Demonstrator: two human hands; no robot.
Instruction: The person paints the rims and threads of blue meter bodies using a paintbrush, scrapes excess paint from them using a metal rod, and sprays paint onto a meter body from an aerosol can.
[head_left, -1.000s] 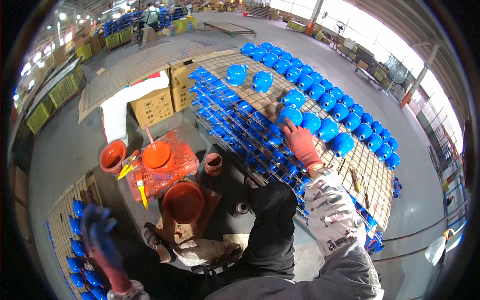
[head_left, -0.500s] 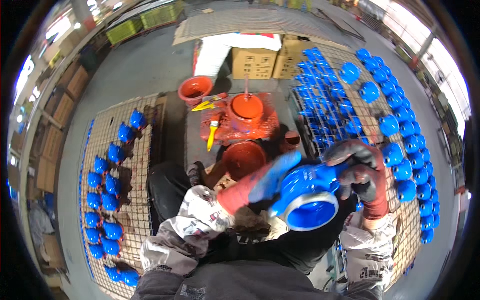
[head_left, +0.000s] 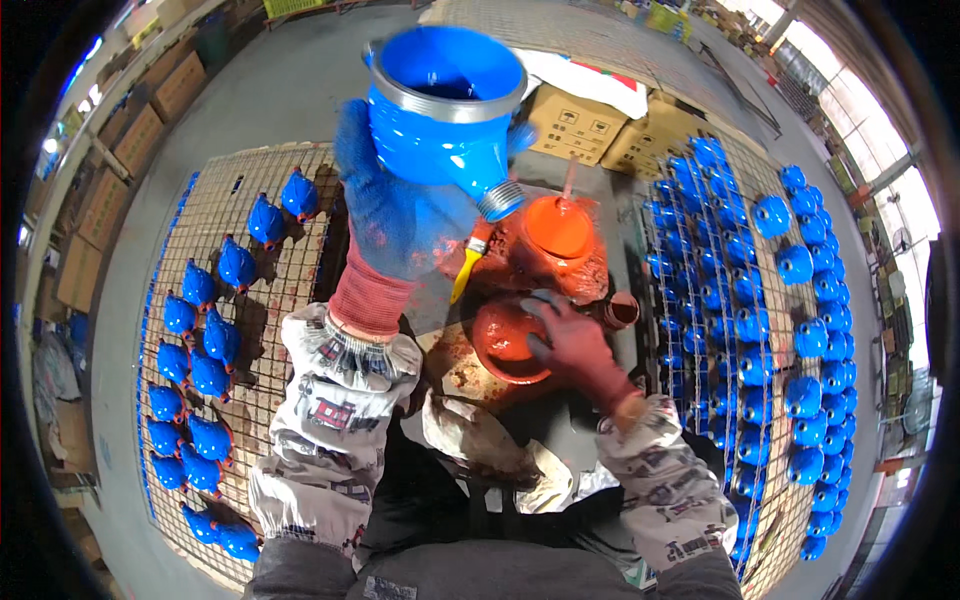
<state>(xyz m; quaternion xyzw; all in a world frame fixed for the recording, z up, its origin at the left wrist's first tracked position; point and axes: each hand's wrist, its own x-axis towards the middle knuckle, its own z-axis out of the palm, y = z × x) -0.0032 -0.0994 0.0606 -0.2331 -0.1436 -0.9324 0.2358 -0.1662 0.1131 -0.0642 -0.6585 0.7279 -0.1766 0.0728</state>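
Note:
My left hand (head_left: 375, 215), in a blue-palmed red glove, holds up a glossy blue metal housing (head_left: 430, 135) from below and its left side. The housing has a wide round mouth with a bare metal rim, and a threaded outlet (head_left: 502, 200) points down to the right. My right hand (head_left: 575, 345), in a red glove with dark fingers, is over the right rim of a red bowl (head_left: 492, 368) with wet red paint inside. Its thumb and fingers are apart, and nothing shows between them. The blue housing is away from the bowl.
A yellow-handled brush (head_left: 466, 272) lies beside a paint-smeared bucket of orange-red paint (head_left: 558, 228). A small reddish cup (head_left: 621, 310) stands right of the bowl. Wire-mesh racks with blue housings flank me at left (head_left: 285, 345) and right (head_left: 780, 420). Cardboard boxes (head_left: 575, 122) stand beyond.
The blue housing has moved up and left with my left hand, its mouth now facing upward. My right hand has let go of it and moved left to the red bowl.

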